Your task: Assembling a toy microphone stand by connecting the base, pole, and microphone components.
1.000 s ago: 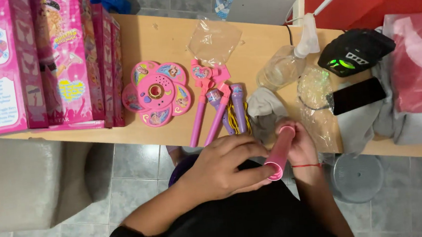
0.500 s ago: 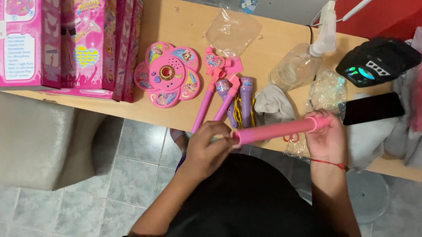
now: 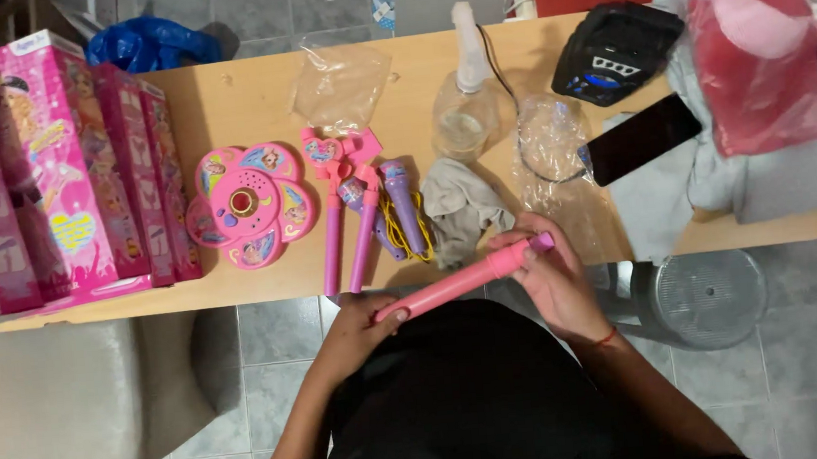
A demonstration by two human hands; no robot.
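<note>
I hold a long pink plastic tube (image 3: pixel 461 280) across my lap, just in front of the wooden table (image 3: pixel 252 96). My left hand (image 3: pixel 356 329) grips its lower left end. My right hand (image 3: pixel 548 277) is closed around its upper right end, near a purple tip. On the table beyond lie a pink flower-shaped toy base (image 3: pixel 246 205), two pink stand pieces (image 3: pixel 335 216), two purple toy microphones (image 3: pixel 403 206) with a yellow cord, and a grey cloth (image 3: pixel 460 206).
Pink toy boxes (image 3: pixel 44 171) stand at the table's left. A spray bottle (image 3: pixel 464 89), clear plastic bags (image 3: pixel 339 84), a black speaker (image 3: pixel 616 51), a dark phone (image 3: pixel 642 138) and a red bag (image 3: pixel 768 46) sit to the right. A metal stool (image 3: pixel 705 298) stands on the tiled floor.
The pink tube went from upright in my hands to lying nearly level, and my hands have slid apart to its two ends. The view has shifted.
</note>
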